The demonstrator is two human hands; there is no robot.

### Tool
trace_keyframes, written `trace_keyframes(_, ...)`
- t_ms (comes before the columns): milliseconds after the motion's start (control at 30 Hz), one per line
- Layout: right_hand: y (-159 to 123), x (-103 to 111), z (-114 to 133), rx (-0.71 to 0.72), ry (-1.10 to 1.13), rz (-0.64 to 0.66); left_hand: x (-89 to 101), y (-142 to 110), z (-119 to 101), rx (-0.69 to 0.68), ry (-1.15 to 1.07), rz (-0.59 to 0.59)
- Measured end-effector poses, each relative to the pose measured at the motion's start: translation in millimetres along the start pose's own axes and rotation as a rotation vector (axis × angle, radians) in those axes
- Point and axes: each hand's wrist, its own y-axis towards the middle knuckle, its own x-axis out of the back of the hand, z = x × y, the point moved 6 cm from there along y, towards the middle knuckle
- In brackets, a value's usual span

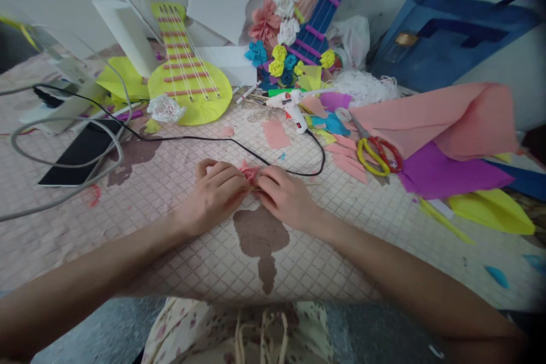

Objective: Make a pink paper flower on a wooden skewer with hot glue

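Observation:
A small pink paper flower (248, 172) is pinched between my two hands just above the middle of the table. My left hand (222, 187) closes on its left side, fingers bent over it. From the right, my right hand (285, 193) holds the flower's edge with thumb and fingertips. A thin stick seems to run beneath the fingers; its ends are hard to make out. Beyond my hands lies a pink paper piece (276, 134), and a white glue gun (292, 107) rests behind it with its black cord (315, 172) looping toward my right hand.
Red-and-yellow scissors (377, 154) lie at right beside pink crepe paper (443, 116) and purple paper (447, 175). At the back stand a yellow paper guitar (190, 88) and a blue one (318, 28) with paper flowers. A phone (81, 153) and cables are at left; a blue bag (443, 40) is at back right.

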Motion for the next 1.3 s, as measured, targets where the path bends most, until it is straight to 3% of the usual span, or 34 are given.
trace_keyframes(200,7.0,-3.6,2.3,0.031,-0.043,0.052,0.8,-1.7,5.4,0.04,-0.05,0.016)
trace_keyframes(467,4.4,-5.7,0.0,0.021,0.023,0.024,0.7,-1.9,7.9,0.045,-0.047,0.049)
trace_keyframes(1300,7.1,-7.6,5.3,0.069,-0.113,-0.021,-1.6,-2.4,12.4,0.052,-0.086,0.1)
